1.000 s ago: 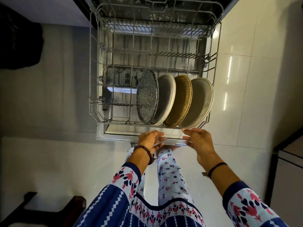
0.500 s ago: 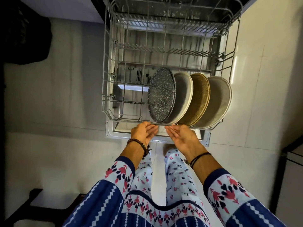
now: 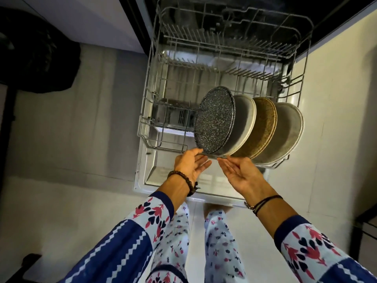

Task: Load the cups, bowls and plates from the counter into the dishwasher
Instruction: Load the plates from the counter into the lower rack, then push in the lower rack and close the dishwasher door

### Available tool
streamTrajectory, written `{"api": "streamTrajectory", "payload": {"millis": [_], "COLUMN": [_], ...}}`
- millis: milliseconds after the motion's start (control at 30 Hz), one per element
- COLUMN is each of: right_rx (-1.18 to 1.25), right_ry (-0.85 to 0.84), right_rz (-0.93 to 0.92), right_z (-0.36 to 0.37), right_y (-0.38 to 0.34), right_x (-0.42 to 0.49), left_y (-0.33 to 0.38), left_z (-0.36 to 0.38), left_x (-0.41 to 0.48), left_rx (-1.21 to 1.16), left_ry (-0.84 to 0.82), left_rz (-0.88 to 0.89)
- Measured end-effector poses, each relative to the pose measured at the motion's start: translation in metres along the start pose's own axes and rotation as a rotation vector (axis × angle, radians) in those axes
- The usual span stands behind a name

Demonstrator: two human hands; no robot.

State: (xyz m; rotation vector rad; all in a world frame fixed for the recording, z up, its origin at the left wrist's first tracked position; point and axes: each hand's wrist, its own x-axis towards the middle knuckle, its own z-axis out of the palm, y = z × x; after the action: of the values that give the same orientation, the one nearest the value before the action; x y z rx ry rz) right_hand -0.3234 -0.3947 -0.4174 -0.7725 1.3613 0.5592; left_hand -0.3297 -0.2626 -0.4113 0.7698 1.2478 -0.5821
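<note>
The lower dishwasher rack point(image 3: 152, 111) stands pulled out over the open door point(image 3: 142, 176). Several plates stand on edge in its front right part: a dark speckled plate point(image 3: 214, 119), a white plate point(image 3: 245, 117), a brown speckled plate point(image 3: 263, 125) and a grey plate point(image 3: 289, 131). My left hand point(image 3: 189, 164) and my right hand point(image 3: 238, 172) are side by side at the rack's front rim, fingers straight, fingertips touching the wire just below the plates. Neither hand holds anything.
The upper rack point(image 3: 234, 23) sits farther back, with no dishes seen in it. A dark bag point(image 3: 36, 58) lies on the floor at the left. A dark cabinet corner point(image 3: 367, 223) is at the right and a dark stool edge point(image 3: 24, 268) at the bottom left.
Both hands rose from the door's front edge to the rack's front rim and came closer together. The rack sits slightly farther in over the door.
</note>
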Motion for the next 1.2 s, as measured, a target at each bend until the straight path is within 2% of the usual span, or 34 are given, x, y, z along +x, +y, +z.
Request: {"api": "streamTrajectory", "payload": {"millis": [200, 567, 867, 1033, 1200], "right_rx": [-0.006, -0.03, -0.11, -0.277, -0.26], "right_ry": [-0.094, -0.286, -0.344, -0.401, -0.453], "right_rz": [-0.081, -0.267, -0.373, -0.374, -0.351], "right_z": [0.035, 0.097, 0.154, 0.181, 0.202], "right_y": [-0.046, -0.133, -0.199, -0.225, -0.254], "right_x": [0.012, 0.039, 0.051, 0.046, 0.056], "left_y": [0.036, 0.107, 0.172, 0.201, 0.219], "left_z": [0.033, 0.106, 0.159, 0.178, 0.184], "left_x": [0.024, 0.05, 0.078, 0.084, 0.094], "left_rx": [-0.03, -0.074, 0.214, 0.432, 0.554], "left_ry": [-0.057, -0.18, -0.149, -0.243, -0.249], "left_rz": [0.143, 0.265, 0.433, 0.531, 0.547]}}
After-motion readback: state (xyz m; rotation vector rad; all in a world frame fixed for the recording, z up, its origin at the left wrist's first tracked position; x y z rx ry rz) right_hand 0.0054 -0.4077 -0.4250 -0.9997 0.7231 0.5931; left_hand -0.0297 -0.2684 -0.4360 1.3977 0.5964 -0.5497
